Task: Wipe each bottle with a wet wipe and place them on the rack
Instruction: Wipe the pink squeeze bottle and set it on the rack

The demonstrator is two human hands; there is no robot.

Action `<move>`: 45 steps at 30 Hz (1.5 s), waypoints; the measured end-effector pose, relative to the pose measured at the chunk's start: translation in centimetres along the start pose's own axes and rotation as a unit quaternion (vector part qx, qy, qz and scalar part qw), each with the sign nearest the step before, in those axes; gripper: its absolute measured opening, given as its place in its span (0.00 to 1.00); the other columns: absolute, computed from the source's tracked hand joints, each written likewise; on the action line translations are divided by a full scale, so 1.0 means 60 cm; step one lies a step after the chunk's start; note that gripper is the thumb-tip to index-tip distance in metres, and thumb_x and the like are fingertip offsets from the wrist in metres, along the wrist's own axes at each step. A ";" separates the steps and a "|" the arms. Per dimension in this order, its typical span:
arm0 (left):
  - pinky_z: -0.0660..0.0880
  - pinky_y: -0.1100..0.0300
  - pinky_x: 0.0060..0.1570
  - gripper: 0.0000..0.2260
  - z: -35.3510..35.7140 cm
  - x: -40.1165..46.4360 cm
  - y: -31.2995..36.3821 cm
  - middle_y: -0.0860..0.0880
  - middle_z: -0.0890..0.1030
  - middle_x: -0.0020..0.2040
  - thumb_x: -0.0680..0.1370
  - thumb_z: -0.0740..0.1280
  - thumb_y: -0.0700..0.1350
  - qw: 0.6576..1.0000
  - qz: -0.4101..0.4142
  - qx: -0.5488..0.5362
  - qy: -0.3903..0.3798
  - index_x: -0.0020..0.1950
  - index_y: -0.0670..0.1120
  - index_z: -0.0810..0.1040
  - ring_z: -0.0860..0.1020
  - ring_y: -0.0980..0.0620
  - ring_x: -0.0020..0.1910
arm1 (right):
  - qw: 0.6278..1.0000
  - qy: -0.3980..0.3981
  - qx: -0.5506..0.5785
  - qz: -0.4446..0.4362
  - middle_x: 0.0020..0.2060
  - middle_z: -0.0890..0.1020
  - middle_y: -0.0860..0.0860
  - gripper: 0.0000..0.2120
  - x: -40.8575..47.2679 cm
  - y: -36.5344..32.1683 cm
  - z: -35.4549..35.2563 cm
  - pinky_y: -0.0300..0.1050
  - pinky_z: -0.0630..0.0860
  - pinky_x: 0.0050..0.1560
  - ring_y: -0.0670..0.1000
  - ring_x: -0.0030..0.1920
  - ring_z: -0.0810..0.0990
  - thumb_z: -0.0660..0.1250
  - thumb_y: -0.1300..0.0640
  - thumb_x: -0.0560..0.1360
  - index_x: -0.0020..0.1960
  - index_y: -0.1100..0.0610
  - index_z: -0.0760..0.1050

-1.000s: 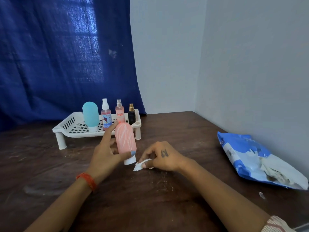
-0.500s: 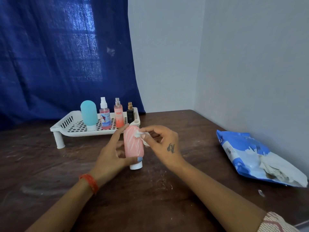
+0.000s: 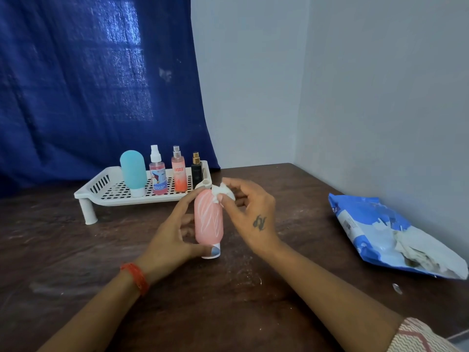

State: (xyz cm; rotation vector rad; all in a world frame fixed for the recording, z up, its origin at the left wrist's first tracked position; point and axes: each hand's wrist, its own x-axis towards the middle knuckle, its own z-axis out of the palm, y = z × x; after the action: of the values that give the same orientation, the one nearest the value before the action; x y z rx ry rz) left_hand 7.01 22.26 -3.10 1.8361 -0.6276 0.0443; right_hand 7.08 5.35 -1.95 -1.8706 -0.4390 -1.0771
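**Wipe reaches the top of the pink bottle**

A second ago the right hand (image 3: pixel 253 212) was down on the table picking up the wipe (image 3: pixel 223 191); now it pinches that crumpled white wad against the rounded top of the pink bottle (image 3: pixel 208 219). The left hand (image 3: pixel 172 237) grips the smooth bottle upright, cap down, above the dark wooden table (image 3: pixel 76 262), just before the white slotted rack (image 3: pixel 106 189).
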 end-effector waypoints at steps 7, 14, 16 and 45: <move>0.80 0.58 0.50 0.48 0.001 -0.002 0.006 0.54 0.74 0.65 0.56 0.80 0.44 1.000 -0.003 -0.019 -0.007 0.69 0.67 0.60 0.78 0.52 0.59 | 0.999 -0.031 -0.007 -0.032 0.42 0.82 0.51 0.06 0.007 0.007 -0.005 0.32 0.77 0.40 0.44 0.41 0.78 0.73 0.61 0.68 0.45 0.59 0.82; 0.80 0.56 0.50 0.48 0.001 -0.001 0.004 0.52 0.75 0.64 0.59 0.80 0.40 1.000 -0.009 -0.021 -0.012 0.70 0.68 0.59 0.78 0.51 0.58 | 0.997 -0.010 -0.058 -0.053 0.46 0.82 0.51 0.10 0.005 0.010 0.005 0.28 0.74 0.44 0.42 0.45 0.78 0.70 0.55 0.72 0.51 0.58 0.81; 0.80 0.56 0.49 0.48 0.001 -0.002 0.005 0.52 0.75 0.64 0.59 0.80 0.40 1.000 -0.009 -0.022 -0.015 0.69 0.68 0.59 0.78 0.50 0.58 | 0.995 -0.039 -0.063 -0.072 0.47 0.81 0.51 0.12 0.003 0.005 0.004 0.26 0.73 0.46 0.41 0.46 0.76 0.66 0.53 0.72 0.51 0.58 0.80; 0.79 0.62 0.46 0.48 0.004 -0.003 0.007 0.52 0.76 0.63 0.61 0.78 0.36 1.000 -0.006 -0.028 -0.012 0.71 0.65 0.58 0.79 0.52 0.57 | 0.988 -0.030 -0.104 -0.107 0.46 0.81 0.55 0.11 0.008 0.005 0.006 0.28 0.71 0.47 0.47 0.46 0.78 0.65 0.56 0.74 0.50 0.61 0.81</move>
State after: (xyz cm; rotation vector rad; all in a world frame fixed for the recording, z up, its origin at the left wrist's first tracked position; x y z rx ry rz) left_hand 6.60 22.02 -2.89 1.7894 -0.6283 -0.0027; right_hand 7.72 5.43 -1.79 -2.0784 -0.5930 -1.2523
